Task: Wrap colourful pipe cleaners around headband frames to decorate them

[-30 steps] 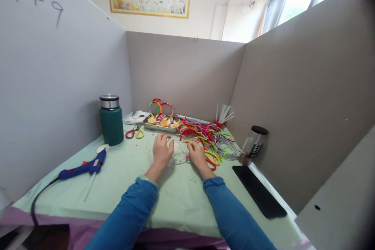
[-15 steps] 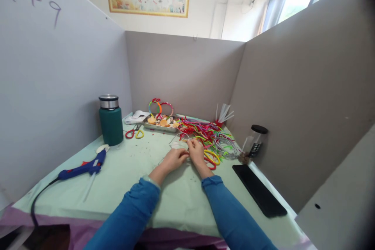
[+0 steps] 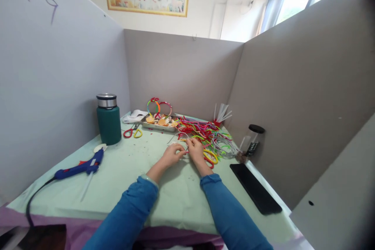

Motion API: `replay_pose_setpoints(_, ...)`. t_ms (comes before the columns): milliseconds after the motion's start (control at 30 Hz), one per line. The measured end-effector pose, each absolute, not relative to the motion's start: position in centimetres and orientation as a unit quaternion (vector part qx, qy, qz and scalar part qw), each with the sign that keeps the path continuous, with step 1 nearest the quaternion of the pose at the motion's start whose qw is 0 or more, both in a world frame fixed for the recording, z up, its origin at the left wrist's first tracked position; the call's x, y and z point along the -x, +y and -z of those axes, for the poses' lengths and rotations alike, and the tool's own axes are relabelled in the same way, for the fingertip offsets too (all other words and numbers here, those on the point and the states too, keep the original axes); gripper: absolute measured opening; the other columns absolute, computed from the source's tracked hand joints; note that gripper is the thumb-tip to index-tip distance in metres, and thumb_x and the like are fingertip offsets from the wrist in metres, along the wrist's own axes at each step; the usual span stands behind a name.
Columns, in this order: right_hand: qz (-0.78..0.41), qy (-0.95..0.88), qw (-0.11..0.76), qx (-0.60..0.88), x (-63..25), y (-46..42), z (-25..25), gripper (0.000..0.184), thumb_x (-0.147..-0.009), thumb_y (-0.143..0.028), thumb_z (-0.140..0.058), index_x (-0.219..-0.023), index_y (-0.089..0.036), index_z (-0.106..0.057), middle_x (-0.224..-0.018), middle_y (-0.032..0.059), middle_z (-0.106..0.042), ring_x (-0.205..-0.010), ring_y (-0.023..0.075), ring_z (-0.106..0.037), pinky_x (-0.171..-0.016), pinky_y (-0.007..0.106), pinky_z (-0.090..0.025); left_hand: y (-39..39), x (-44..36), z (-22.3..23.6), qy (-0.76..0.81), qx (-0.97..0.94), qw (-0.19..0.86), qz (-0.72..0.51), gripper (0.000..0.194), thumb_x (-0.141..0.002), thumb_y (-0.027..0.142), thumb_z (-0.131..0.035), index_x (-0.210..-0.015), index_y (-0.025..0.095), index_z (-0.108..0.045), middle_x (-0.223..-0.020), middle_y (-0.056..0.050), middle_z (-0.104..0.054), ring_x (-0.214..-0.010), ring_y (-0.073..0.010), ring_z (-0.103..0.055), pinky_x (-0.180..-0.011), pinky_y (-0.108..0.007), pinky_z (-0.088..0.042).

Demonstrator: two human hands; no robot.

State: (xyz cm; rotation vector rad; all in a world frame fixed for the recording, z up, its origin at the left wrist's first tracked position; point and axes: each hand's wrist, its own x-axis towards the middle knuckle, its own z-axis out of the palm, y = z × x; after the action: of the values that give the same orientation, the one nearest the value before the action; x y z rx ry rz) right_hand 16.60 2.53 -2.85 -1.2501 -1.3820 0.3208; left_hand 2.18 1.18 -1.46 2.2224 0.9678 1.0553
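Note:
My left hand [image 3: 172,155] is closed in a pinch over the middle of the table, its fingertips at a short reddish piece too small to identify. Touching or almost touching it, my right hand [image 3: 195,150] pinches a thin grey wire [image 3: 177,134], which curves out to the left beyond the fingers. Part of the wire is hidden by the hands. Just right of my right hand lie scissors with yellow and red handles [image 3: 213,157]. Behind them spreads a tangled heap of coloured strips [image 3: 199,128], with a coil of grey wire [image 3: 224,146] at its right side.
A metal tray [image 3: 159,127] of shell-like pieces stands at the back, with coloured rings [image 3: 154,107] behind. Small red-and-yellow-handled pliers [image 3: 132,133], a green flask [image 3: 108,125] and a blue glue gun [image 3: 79,170] are left. A black slab [image 3: 254,188] and a black-lidded container [image 3: 254,140] are right.
My left hand has shifted slightly, its fingers a little more raised and apart from the palm. My right hand keeps its pinch. The whole view has moved slightly.

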Motion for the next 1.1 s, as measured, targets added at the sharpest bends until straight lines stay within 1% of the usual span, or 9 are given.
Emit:
replay_pose_setpoints(167, -0.215, -0.572, 0.604, 0.511, -17.1, 3.0, 2.8, 0.034, -0.078, -0.047, -0.047, -0.061, -0.018, -0.055, -0.053, -0.0028, -0.050, -0.053, 0.0130, -0.046, -0.053, 0.023, -0.035, 1.5, -1.7, 1.6, 0.353, -0.760, 0.402, -0.368, 0.029, -0.078, 0.039, -0.052, -0.071, 0.013, -0.061, -0.065, -0.002, -0.058, -0.058, -0.0112, -0.049, -0.056, -0.023, -0.037)
replay_pose_setpoints(233, -0.220, -0.580, 0.600, 0.505, -17.1, 2.8, 2.8, 0.035, -0.079, -0.047, -0.047, -0.062, -0.018, -0.055, -0.054, -0.0026, -0.051, -0.053, 0.0130, -0.046, -0.052, 0.023, -0.035, 1.5, -1.6, 1.6, 0.375, -0.767, 0.380, -0.355, 0.029, -0.078, 0.039, -0.051, -0.070, 0.013, -0.061, -0.061, -0.001, -0.056, -0.055, -0.0108, -0.046, -0.054, -0.023, -0.035)
replay_pose_setpoints(333, -0.171, -0.604, 0.581, 0.518, -17.0, 2.5, 2.9, 0.034, -0.080, -0.044, -0.046, -0.065, -0.017, -0.058, -0.060, -0.0002, -0.057, -0.058, 0.0136, -0.049, -0.056, 0.023, -0.035, 1.4, -1.5, 1.6, 0.424, -0.803, 0.261, -0.326, 0.027, -0.078, 0.035, -0.051, -0.068, 0.014, -0.064, -0.061, -0.002, -0.059, -0.058, -0.0122, -0.048, -0.057, -0.024, -0.034)
replay_pose_setpoints(433, -0.106, -0.619, 0.551, 0.549, -17.0, 2.3, 3.0, 0.033, -0.083, -0.042, -0.043, -0.070, -0.018, -0.061, -0.067, 0.0015, -0.062, -0.062, 0.0141, -0.052, -0.060, 0.023, -0.036, 1.4, -1.4, 1.5, 0.466, -0.825, 0.137, -0.290, 0.023, -0.080, 0.030, -0.052, -0.070, 0.017, -0.068, -0.069, -0.004, -0.065, -0.065, -0.0146, -0.054, -0.061, -0.024, -0.034)
replay_pose_setpoints(533, -0.070, -0.615, 0.525, 0.584, -17.1, 2.2, 3.1, 0.031, -0.085, -0.039, -0.042, -0.073, -0.019, -0.063, -0.069, 0.0025, -0.064, -0.064, 0.0145, -0.054, -0.061, 0.023, -0.035, 1.3, -1.1, 1.3, 0.483, -0.828, 0.081, -0.274, 0.021, -0.080, 0.027, -0.052, -0.075, 0.019, -0.070, -0.080, -0.006, -0.068, -0.074, -0.0165, -0.058, -0.067, -0.025, -0.036)
replay_pose_setpoints(700, -0.053, -0.621, 0.511, 0.591, -17.0, 1.7, 2.8, 0.033, -0.087, -0.040, -0.040, -0.076, -0.020, -0.064, -0.069, 0.0019, -0.065, -0.062, 0.0143, -0.055, -0.059, 0.023, -0.034, 1.2, -1.0, 1.2, 0.448, -0.841, 0.080, -0.292, 0.022, -0.081, 0.029, -0.052, -0.077, 0.017, -0.070, -0.085, -0.008, -0.067, -0.084, -0.0190, -0.057, -0.075, -0.027, -0.039)
replay_pose_setpoints(833, -0.055, -0.653, 0.516, 0.552, -16.2, 1.1, 2.5, 0.033, -0.088, -0.043, -0.041, -0.082, -0.020, -0.064, -0.070, 0.0008, -0.065, -0.062, 0.0134, -0.055, -0.058, 0.022, -0.034, 1.0, -1.6, 1.5, 0.383, -0.856, 0.174, -0.301, 0.024, -0.082, 0.031, -0.049, -0.088, 0.016, -0.067, -0.087, -0.006, -0.067, -0.078, -0.0159, -0.057, -0.071, -0.024, -0.040)
replay_pose_setpoints(967, -0.053, -0.671, 0.510, 0.536, -15.6, 0.7, 2.3, 0.035, -0.089, -0.047, -0.040, -0.087, -0.021, -0.064, -0.070, 0.0007, -0.065, -0.060, 0.0134, -0.056, -0.056, 0.022, -0.034, 1.0, -2.0, 1.8, 0.390, -0.860, 0.184, -0.274, 0.028, -0.084, 0.028, -0.044, -0.074, 0.016, -0.067, -0.071, -0.004, -0.066, -0.064, -0.0139, -0.053, -0.061, -0.023, -0.036)
replay_pose_setpoints(1100, -0.053, -0.678, 0.495, 0.541, -15.9, 0.3, 2.1, 0.037, -0.089, -0.050, -0.040, -0.090, -0.022, -0.065, -0.066, 0.0000, -0.065, -0.060, 0.0139, -0.057, -0.056, 0.022, -0.034, 1.6, -1.5, 1.6, 0.448, -0.820, 0.168, -0.312, 0.033, -0.085, 0.035, -0.044, -0.075, 0.017, -0.069, -0.073, -0.003, -0.067, -0.067, -0.0143, -0.055, -0.062, -0.023, -0.035)
